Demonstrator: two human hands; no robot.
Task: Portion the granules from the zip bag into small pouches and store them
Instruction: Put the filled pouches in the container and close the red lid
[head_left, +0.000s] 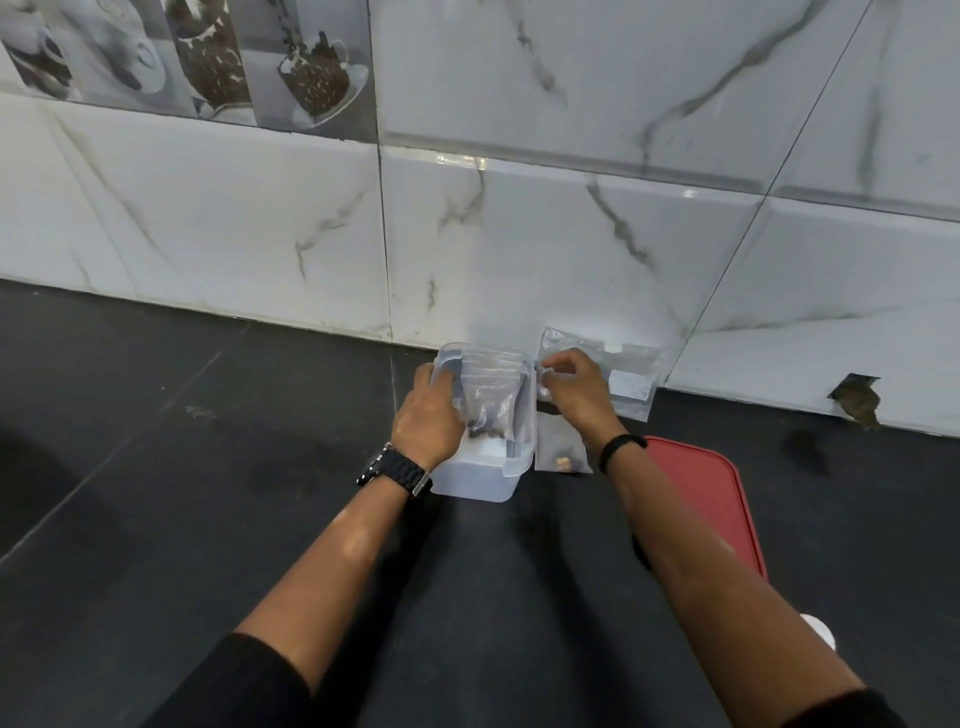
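The dark counter (208, 467) meets a marble-tiled wall (571, 249); a red lid (711, 499) lies under the right forearm. The clear storage box (511, 462) stands near the wall, filled pouches (493, 400) upright inside. The zip bag (631, 384) lies just right of it, one filled pouch (563, 452) flat on the counter between. Left hand (428, 421) reaches into the box, fingers curled onto the pouches; right hand (574, 387) pinches something at the bag's edge — exactly what, I cannot tell. Risk: a poorly sealed pouch spilling granules if pushed down hard — or the light box tipping
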